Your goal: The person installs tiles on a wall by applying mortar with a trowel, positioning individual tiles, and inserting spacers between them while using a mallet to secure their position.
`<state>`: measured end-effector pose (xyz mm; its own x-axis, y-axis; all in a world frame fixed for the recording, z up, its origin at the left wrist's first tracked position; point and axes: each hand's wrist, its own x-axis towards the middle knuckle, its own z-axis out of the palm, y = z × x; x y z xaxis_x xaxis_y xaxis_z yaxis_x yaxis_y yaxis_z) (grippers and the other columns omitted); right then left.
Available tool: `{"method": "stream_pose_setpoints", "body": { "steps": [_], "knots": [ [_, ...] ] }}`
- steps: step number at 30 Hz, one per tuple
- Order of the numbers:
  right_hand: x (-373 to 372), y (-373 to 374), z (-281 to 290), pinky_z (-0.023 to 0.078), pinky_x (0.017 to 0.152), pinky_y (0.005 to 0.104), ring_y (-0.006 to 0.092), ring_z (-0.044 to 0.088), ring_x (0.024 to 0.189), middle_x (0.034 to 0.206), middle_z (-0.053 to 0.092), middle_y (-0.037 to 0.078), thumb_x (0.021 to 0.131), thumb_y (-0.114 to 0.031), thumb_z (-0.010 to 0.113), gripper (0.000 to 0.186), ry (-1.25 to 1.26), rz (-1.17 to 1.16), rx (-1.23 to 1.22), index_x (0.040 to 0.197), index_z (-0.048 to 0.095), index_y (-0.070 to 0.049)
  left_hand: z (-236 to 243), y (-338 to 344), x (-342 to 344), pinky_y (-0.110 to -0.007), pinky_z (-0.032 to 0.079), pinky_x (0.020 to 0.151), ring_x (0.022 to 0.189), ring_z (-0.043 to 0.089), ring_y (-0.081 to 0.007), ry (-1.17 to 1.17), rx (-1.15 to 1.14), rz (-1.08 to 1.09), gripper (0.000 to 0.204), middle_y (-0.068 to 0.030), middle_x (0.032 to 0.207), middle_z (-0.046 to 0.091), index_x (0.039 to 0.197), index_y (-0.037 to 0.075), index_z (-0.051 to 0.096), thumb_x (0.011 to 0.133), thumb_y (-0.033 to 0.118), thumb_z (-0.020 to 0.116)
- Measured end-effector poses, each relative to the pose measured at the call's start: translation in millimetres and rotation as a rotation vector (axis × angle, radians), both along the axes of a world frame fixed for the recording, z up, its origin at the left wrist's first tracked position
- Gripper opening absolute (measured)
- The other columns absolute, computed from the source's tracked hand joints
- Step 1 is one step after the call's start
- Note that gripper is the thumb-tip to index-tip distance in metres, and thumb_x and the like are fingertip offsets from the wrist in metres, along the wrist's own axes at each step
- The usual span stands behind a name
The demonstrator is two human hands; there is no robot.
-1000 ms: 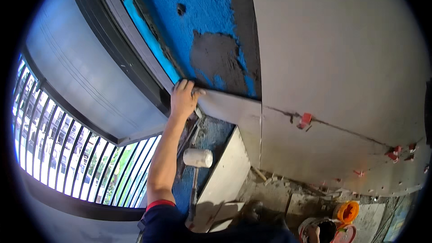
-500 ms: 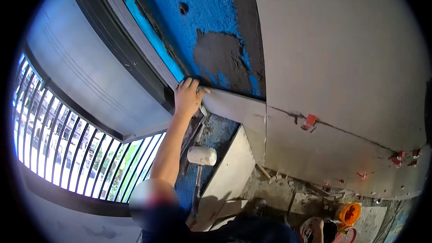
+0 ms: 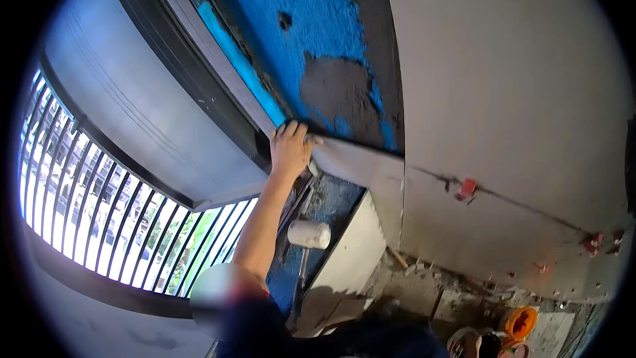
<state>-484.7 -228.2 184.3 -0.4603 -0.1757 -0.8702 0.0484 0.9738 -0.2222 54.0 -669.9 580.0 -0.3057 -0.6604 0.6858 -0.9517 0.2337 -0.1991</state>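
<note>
My left hand (image 3: 290, 149) has its fingers curled over the upper edge of a narrow grey tile strip (image 3: 364, 166) at the wall corner, below blue coating with dark grey mortar patches (image 3: 334, 89). A white-headed rubber mallet (image 3: 309, 234) lies below my hand on the blue ledge, beside a leaning pale tile (image 3: 351, 238). My right hand (image 3: 472, 346) shows as a sliver of skin at the bottom, in a bucket (image 3: 490, 345) with a dark inside; its fingers are hidden.
A large tiled wall (image 3: 503, 79) with red spacer clips (image 3: 466, 189) fills the right. A window with bars (image 3: 106, 219) is on the left, below a metal panel. An orange bucket (image 3: 521, 323), offcuts and rubble lie on the floor at bottom right.
The view has shifted, so the wall and my left hand sit farther right; that hand stays on the tile edge. My right hand has shifted within the bucket.
</note>
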Motion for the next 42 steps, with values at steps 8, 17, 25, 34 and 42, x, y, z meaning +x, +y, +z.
{"method": "stream_pose_setpoints", "body": {
  "steps": [8, 17, 25, 34, 42],
  "knots": [
    [-8, 24, -25, 0.044, 0.053, 0.0389, 0.0211, 0.052, 0.060, 0.080, 0.057, 0.011, 0.096, -0.019, 0.055, 0.024, 0.000, 0.239, 0.057, 0.115, 0.060, -0.005, 12, 20, 1, -0.044, 0.043, 0.075, 0.086, 0.059, -0.0345, 0.145, 0.045, -0.041, 0.038, -0.0120, 0.095, 0.060, 0.092, 0.004, 0.062, 0.086, 0.041, 0.062],
    [-47, -75, -53, 0.049, 0.053, 0.0379, 0.0210, 0.053, 0.058, 0.081, 0.060, 0.013, 0.094, -0.012, 0.059, 0.025, -0.010, 0.293, 0.075, 0.118, 0.060, -0.006, -4, 171, -119, -0.031, 0.046, 0.058, 0.063, 0.057, -0.0163, 0.969, -0.055, -0.121, 0.019, -0.0078, 0.077, 0.062, 0.095, 0.005, 0.066, 0.092, 0.023, 0.062],
    [-76, -46, -34, 0.051, 0.056, 0.0381, 0.0219, 0.056, 0.063, 0.084, 0.060, 0.014, 0.089, -0.004, 0.057, 0.026, 0.036, 0.571, -0.049, 0.115, 0.059, -0.002, -204, 375, -198, -0.041, 0.046, 0.060, 0.067, 0.059, -0.0333, 1.036, 0.586, -0.116, 0.024, -0.0152, 0.078, 0.059, 0.081, 0.002, 0.062, 0.082, 0.025, 0.072],
    [-69, -16, -25, 0.053, 0.058, 0.0373, 0.0238, 0.061, 0.070, 0.087, 0.061, 0.015, 0.083, 0.001, 0.055, 0.032, 0.014, 0.936, -0.021, 0.115, 0.056, 0.002, -322, 579, -119, -0.049, 0.051, 0.074, 0.082, 0.063, -0.0392, 1.158, 0.824, 0.904, 0.034, -0.0208, 0.083, 0.064, 0.088, 0.000, 0.063, 0.084, 0.034, 0.060],
    [-31, -97, 43, 0.053, 0.061, 0.0333, 0.0224, 0.065, 0.076, 0.096, 0.064, 0.017, 0.082, 0.000, 0.058, 0.035, 0.054, 0.904, -0.333, 0.116, 0.055, 0.006, -459, 565, -13, -0.041, 0.041, 0.103, 0.128, 0.043, -0.0301, 0.732, 1.381, 1.147, 0.055, -0.0164, 0.140, 0.043, 0.137, 0.000, 0.042, 0.087, 0.019, 0.055]
  ]
}}
